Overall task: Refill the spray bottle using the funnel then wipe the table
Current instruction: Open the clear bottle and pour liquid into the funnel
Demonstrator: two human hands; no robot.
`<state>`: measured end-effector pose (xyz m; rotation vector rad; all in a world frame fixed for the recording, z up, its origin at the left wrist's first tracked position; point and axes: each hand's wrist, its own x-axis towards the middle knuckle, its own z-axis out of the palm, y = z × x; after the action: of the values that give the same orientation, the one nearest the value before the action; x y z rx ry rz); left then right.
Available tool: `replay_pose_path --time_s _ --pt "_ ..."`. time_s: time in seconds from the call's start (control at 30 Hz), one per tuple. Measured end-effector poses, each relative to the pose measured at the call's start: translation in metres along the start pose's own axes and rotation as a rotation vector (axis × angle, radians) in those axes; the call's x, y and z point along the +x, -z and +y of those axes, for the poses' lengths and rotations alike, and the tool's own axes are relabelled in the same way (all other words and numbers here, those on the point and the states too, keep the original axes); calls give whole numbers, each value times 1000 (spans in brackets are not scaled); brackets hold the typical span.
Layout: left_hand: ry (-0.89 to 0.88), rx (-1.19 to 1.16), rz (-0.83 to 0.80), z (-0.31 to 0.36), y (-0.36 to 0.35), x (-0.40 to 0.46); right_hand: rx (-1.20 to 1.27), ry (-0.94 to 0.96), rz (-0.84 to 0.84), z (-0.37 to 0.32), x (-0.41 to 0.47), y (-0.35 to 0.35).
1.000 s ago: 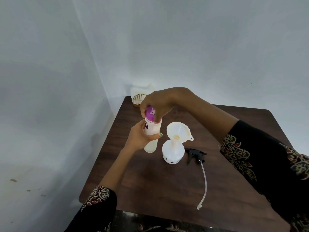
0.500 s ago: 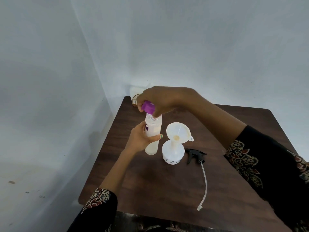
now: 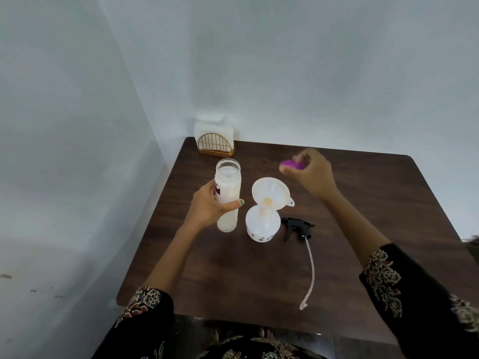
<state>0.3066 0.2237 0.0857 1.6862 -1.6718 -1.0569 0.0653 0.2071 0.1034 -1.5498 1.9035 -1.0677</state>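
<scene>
My left hand grips the open bottle, funnel just right of it. Right hand pinches the purple cap, blurred.

I saw black sleeves on both arms. Each sleeve ended below the elbow, and each had a wide band of flower and leaf prints in cream, red and brown at its edge. The left hand had green polish on the thumbnail. The right hand looked blurry. The lap had the same black flowered cloth.
</scene>
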Motion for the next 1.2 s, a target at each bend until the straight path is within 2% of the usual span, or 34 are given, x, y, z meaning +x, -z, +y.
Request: replay_pose_path --time_s 0.13,0.27,0.53,0.6,0.73,0.83,0.93,1.0,1.07,1.13,1.2 --pt "8 15 -1 -3 -1 3 -187 -232 111 74 -50 -10" --pt "25 4 -11 -1 -4 6 -379 -429 59 126 -95 -15" --pt "42 20 -20 1 -10 9 -491 -444 66 155 -123 -24" --pt "40 14 -25 1 -11 9 -453 -458 102 153 -123 -25" --pt "41 11 -26 1 -11 9 -316 -424 363 134 -109 -21" --pt "25 5 -23 3 -10 10 -131 -321 535 95 -82 -18" --pt "17 5 -6 6 -8 11 91 -169 619 41 -56 -10" --pt "-4 5 19 9 -3 12 225 -39 587 4 -41 -2" --pt "-34 1 49 15 2 14 338 78 453 -30 -31 7" --pt "-73 -7 89 21 9 16 371 134 188 -60 -24 11" --pt "-108 -3 136 29 16 19 304 151 -89 -84 -21 7"
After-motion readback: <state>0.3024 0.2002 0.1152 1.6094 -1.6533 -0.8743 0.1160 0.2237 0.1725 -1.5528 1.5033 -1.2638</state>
